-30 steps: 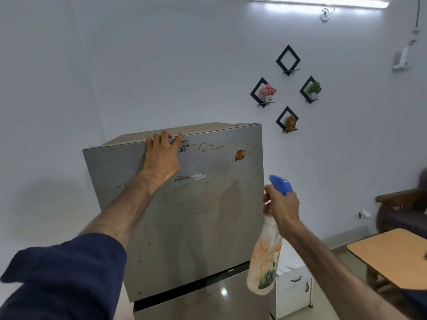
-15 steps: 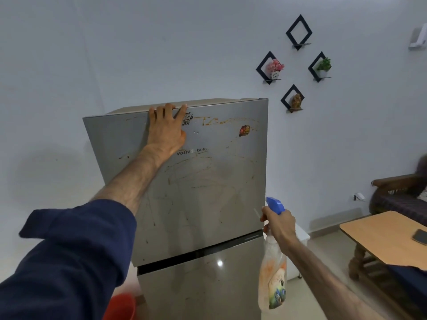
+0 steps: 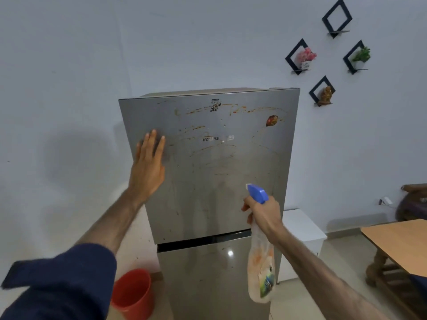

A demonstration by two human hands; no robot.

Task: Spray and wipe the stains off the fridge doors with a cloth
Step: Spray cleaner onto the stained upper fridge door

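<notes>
A silver two-door fridge stands before me; its upper door (image 3: 219, 185) is streaked with brown-orange stains, thickest near the top, and carries a small sticker (image 3: 271, 120). The lower door (image 3: 208, 280) shows below a dark gap. My left hand (image 3: 147, 162) lies flat, fingers apart, against the upper door's left edge and holds nothing. My right hand (image 3: 263, 213) grips the neck of a spray bottle (image 3: 261, 271) with a blue nozzle (image 3: 257, 192) aimed at the upper door, low on its right side. No cloth is in view.
A red bucket (image 3: 132, 291) sits on the floor left of the fridge. A white cabinet (image 3: 302, 229) stands to its right. A wooden table (image 3: 397, 241) and a dark chair (image 3: 413, 204) are at the far right. Diamond wall shelves (image 3: 322, 92) hang above.
My left hand slid from the door's top edge down to its left side. The view dropped and pulled back, showing the lower door and bucket. The bottle stays held up at the door.
</notes>
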